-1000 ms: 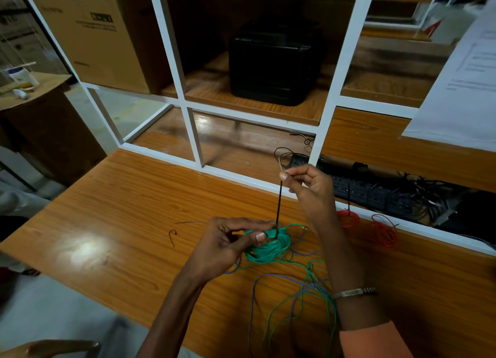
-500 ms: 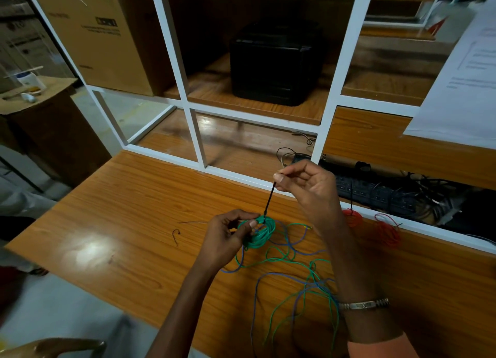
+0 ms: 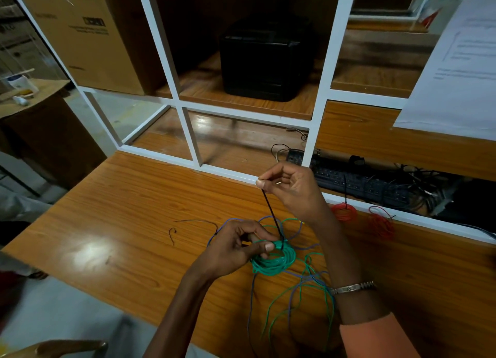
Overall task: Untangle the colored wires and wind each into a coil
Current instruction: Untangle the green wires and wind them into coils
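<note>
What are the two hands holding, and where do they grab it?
The left hand grips the coiled green wire at its left rim. The right hand pinches the top end of the thin black tie, which runs down to the coil.

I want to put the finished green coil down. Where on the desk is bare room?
The left half of the desk is bare wood, bordered by the white frame and the small dark wire scraps. It is crowded before you with loose green and purple wires, and at right by the red coils.
</note>
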